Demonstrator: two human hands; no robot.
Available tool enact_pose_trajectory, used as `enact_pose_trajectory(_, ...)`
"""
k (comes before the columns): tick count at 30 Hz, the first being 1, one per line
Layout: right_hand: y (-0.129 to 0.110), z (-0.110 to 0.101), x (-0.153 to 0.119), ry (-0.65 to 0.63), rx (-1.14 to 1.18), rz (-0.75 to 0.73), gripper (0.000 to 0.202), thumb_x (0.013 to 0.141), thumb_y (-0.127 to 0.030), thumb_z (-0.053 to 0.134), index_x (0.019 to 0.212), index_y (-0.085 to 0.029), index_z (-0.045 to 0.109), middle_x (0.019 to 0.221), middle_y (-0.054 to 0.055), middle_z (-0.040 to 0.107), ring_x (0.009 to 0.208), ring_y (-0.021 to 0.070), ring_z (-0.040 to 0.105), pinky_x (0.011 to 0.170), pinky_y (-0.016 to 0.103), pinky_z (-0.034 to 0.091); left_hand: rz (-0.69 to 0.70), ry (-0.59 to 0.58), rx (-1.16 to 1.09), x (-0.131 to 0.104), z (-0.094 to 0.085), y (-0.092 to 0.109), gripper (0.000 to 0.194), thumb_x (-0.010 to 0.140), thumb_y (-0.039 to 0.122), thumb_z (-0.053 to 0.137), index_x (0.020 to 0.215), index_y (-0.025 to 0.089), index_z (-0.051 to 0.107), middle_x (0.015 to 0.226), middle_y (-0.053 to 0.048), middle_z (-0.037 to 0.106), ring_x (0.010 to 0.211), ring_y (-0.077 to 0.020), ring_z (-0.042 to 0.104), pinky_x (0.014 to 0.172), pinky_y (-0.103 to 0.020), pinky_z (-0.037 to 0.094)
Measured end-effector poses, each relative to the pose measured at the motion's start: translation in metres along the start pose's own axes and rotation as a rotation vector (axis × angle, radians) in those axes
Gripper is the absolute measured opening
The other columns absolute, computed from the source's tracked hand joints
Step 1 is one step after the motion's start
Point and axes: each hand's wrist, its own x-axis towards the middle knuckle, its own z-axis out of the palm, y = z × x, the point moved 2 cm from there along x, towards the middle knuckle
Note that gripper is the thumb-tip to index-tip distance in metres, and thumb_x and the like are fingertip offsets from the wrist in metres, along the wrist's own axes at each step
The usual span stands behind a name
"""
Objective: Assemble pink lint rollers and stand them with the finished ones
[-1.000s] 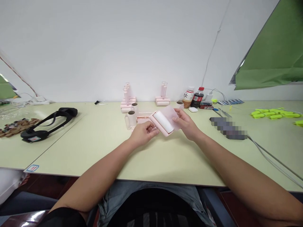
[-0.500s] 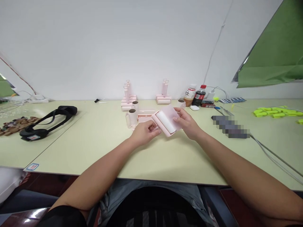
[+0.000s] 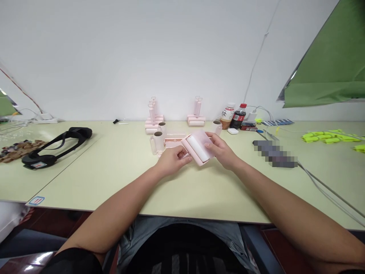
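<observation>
A pink lint roller [image 3: 199, 147] with a white roll is held tilted above the table, its pale pink cover swung off to the right side. The fingers of my left hand [image 3: 174, 160] are closed round its handle end, at the roller's lower left. On the right, my right hand [image 3: 221, 149] grips the cover with the thumb on top. Behind my left hand, rolls with brown cores [image 3: 159, 140] stand upright beside a pink roller part [image 3: 173, 142] lying flat. Farther back, pink lint rollers [image 3: 196, 121] stand with handles up, with more [image 3: 153, 123] to their left.
Two bottles [image 3: 238, 116] and a small white case [image 3: 233, 131] stand by the wall at right. A blurred dark object [image 3: 275, 153] and cables lie nearer. Yellow-green items [image 3: 327, 136] are far right. A black headset [image 3: 58, 148] rests on the table [image 3: 94, 175] at left.
The whole view has shifted slightly, moving objects a little left in the picture. Both hands keep their hold on the roller and cover, whose tilt looks almost the same.
</observation>
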Motion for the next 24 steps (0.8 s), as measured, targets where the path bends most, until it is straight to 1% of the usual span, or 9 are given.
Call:
enact_pose_trajectory(4,0.0031,0.0029,-0.0008,0.018,0.077,0.117,0.046,0.078,-0.044,0.062,0.12,-0.027,0.055,0.11,0.003,0.064,0.083,0.0198,0.059,0.062,0.029,0.046,0.013,0.001,0.001,-0.0003,-0.0011,0.0021,0.028,0.079,0.046,0.062,0.076,0.019,0.057,0.065,0.004,0.048,0.06,-0.0113,0.042,0.055,-0.025,0.03)
enact_pose_trajectory(8,0.005,0.0039,-0.0002,0.026,0.049,0.144,0.046,0.078,-0.043,0.063,0.12,-0.027,0.055,0.116,0.004,0.063,0.086,0.0211,0.06,0.065,0.032,0.048,-0.006,-0.009,0.012,-0.0004,-0.0005,0.0008,0.028,0.078,0.045,0.062,0.072,0.018,0.055,0.063,0.004,0.046,0.059,-0.0109,0.041,0.054,-0.025,0.028)
enact_pose_trajectory(11,0.0047,0.0041,0.0,0.004,0.0,0.097,0.048,0.079,-0.044,0.061,0.122,-0.026,0.053,0.118,0.006,0.062,0.094,0.0239,0.06,0.07,0.035,0.049,-0.002,-0.007,0.015,-0.0002,0.0004,-0.0004,0.029,0.079,0.046,0.061,0.074,0.018,0.056,0.064,0.003,0.047,0.059,-0.0113,0.041,0.055,-0.025,0.029)
enact_pose_trajectory(15,0.004,0.006,-0.0007,-0.09,-0.088,-0.01,0.055,0.08,-0.045,0.061,0.13,-0.023,0.049,0.119,0.008,0.063,0.102,0.0262,0.058,0.081,0.039,0.049,0.01,-0.025,0.018,-0.0004,0.0016,0.0005,0.029,0.079,0.046,0.061,0.077,0.018,0.058,0.065,0.003,0.05,0.06,-0.0117,0.043,0.056,-0.026,0.03)
enact_pose_trajectory(18,0.0048,0.0073,-0.0012,-0.135,-0.124,-0.032,0.059,0.081,-0.046,0.06,0.133,-0.022,0.046,0.122,0.009,0.061,0.104,0.0272,0.057,0.085,0.041,0.048,0.001,-0.029,0.028,-0.0007,0.0024,0.0013,0.029,0.079,0.046,0.061,0.074,0.018,0.056,0.064,0.003,0.049,0.059,-0.0116,0.042,0.055,-0.026,0.029)
enact_pose_trajectory(24,0.0052,0.0076,-0.0012,-0.148,-0.151,-0.031,0.061,0.083,-0.047,0.059,0.135,-0.02,0.043,0.123,0.01,0.06,0.11,0.0289,0.055,0.087,0.042,0.047,-0.012,-0.014,0.031,-0.001,0.0034,0.0009,0.032,0.078,0.046,0.061,0.068,0.018,0.051,0.063,0.003,0.047,0.058,-0.0111,0.04,0.054,-0.026,0.028)
